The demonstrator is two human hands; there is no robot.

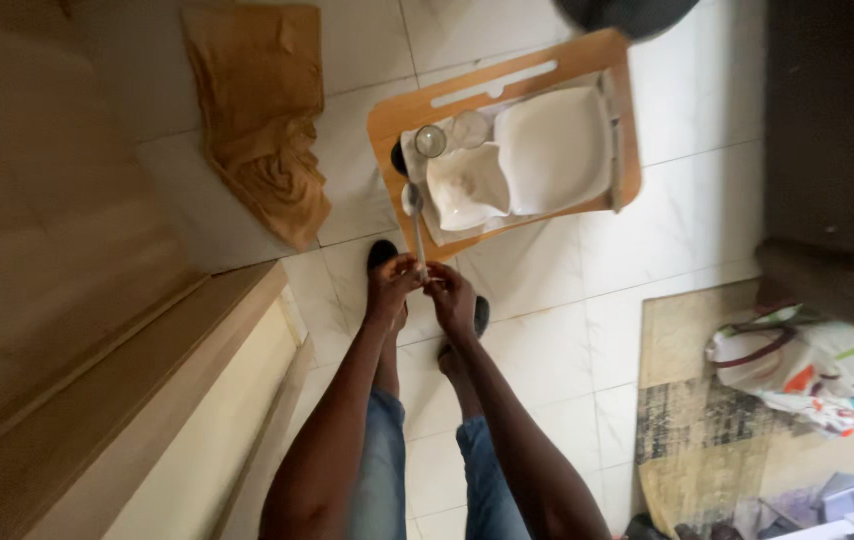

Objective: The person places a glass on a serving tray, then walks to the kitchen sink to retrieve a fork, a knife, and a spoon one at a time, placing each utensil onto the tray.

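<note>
Both sets of fingers are pinched shut around the handle end of a long metal spoon (416,225): left hand (390,285) and right hand (452,297) sit side by side, nearly touching. The spoon's bowl reaches up over the near edge of a wooden tray (394,115) on the tiled floor (547,290). The tray has a square white plate (554,148), a wavy white bowl (467,186) and two small glasses (430,141). A crumpled tan cloth (262,110) lies off to the left.
</note>
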